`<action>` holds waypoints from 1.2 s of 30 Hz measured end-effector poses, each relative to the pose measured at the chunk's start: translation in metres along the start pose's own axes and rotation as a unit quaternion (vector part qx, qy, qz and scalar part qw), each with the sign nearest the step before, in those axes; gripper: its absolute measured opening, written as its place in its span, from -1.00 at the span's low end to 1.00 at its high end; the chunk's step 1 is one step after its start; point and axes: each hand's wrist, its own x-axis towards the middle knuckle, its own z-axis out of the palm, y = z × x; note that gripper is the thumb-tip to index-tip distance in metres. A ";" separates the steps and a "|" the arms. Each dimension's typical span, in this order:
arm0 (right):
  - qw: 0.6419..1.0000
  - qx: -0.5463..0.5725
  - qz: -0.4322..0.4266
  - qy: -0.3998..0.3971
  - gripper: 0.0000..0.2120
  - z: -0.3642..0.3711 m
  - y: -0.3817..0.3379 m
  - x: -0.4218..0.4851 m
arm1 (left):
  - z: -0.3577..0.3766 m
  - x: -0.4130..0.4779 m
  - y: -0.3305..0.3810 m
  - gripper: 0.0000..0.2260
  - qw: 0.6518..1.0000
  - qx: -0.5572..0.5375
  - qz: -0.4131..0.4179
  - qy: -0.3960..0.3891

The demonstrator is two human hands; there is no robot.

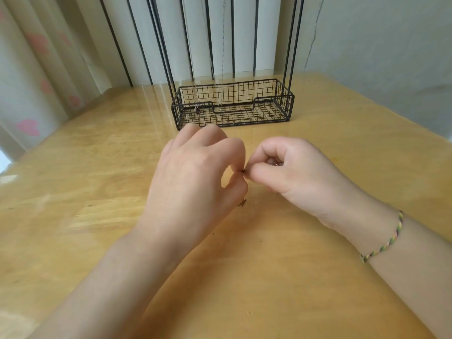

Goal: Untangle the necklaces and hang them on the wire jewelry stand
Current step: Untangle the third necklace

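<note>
The table [73, 216] runs off at its left edge along a curtain [36, 69] printed with pink hearts. Its far edge meets the blinds [266, 33], and its right edge slants away under a grey wall [379, 45]. The bare wood left of the forearms, the strip between hands and stand, and the area to the right of the stand are all open.

The left hand [193, 177] hovers over mid-table, back up, knuckles arched, with thumb and forefinger pinched narrow on a dark speck of necklace [243, 171]. A short bit of chain [242, 203] shows on the wood just below that hand; I cannot tell whether it joins the pinched part. The right hand [293, 172] meets the left at the same speck, thumb and forefinger pinching it. Its other fingers are curled in over something small and glinting, too small to make out. The two sets of fingertips touch.

Behind the hands, near but apart, the black wire stand [269, 99] sits square on the table, its basket base low and its uprights rising out of view. Thin chains [222, 57] hang down inside it, one ending in a dark pendant [197, 110] at the basket's left front. A braided bracelet [389, 241] circles the right wrist.
</note>
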 end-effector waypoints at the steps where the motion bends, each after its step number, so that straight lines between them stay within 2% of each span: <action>1: 1.000 -0.001 0.000 -0.003 -0.90 0.000 0.000 0.000 | 0.000 0.000 0.000 -0.96 1.000 0.007 0.010 -0.001; 5: 1.000 0.014 0.003 -0.016 -0.94 -0.001 0.000 -0.001 | 0.004 0.000 -0.001 -0.93 1.000 -0.021 0.016 -0.005; 9: 0.997 0.063 0.006 -0.033 -0.93 -0.003 -0.003 -0.002 | 0.007 0.000 -0.001 -0.84 0.990 -0.134 -0.049 -0.007; 14: 0.994 0.096 0.000 -0.059 -0.93 -0.009 -0.006 -0.002 | 0.008 0.003 -0.002 -0.85 0.949 -0.287 -0.128 0.006; 21: 0.994 0.099 -0.024 -0.029 -0.94 -0.009 -0.003 0.000 | 0.008 0.004 -0.001 -0.93 0.900 -0.392 -0.189 0.004; 25: 0.996 0.049 -0.073 0.012 -0.88 -0.010 -0.003 0.000 | 0.009 0.003 -0.003 -0.94 0.907 -0.374 -0.195 0.005; 28: 0.992 0.024 -0.119 0.046 -0.88 -0.010 -0.006 -0.001 | 0.009 0.002 -0.001 -0.96 0.932 -0.307 -0.191 0.013; 32: 0.992 0.005 -0.119 0.050 -0.91 -0.005 -0.005 -0.001 | 0.008 0.002 0.002 -0.96 0.968 -0.203 -0.141 0.033; 36: 0.991 -0.017 -0.116 0.061 -0.89 -0.004 -0.002 -0.001 | 0.007 0.001 0.003 -0.97 0.977 -0.166 -0.126 0.043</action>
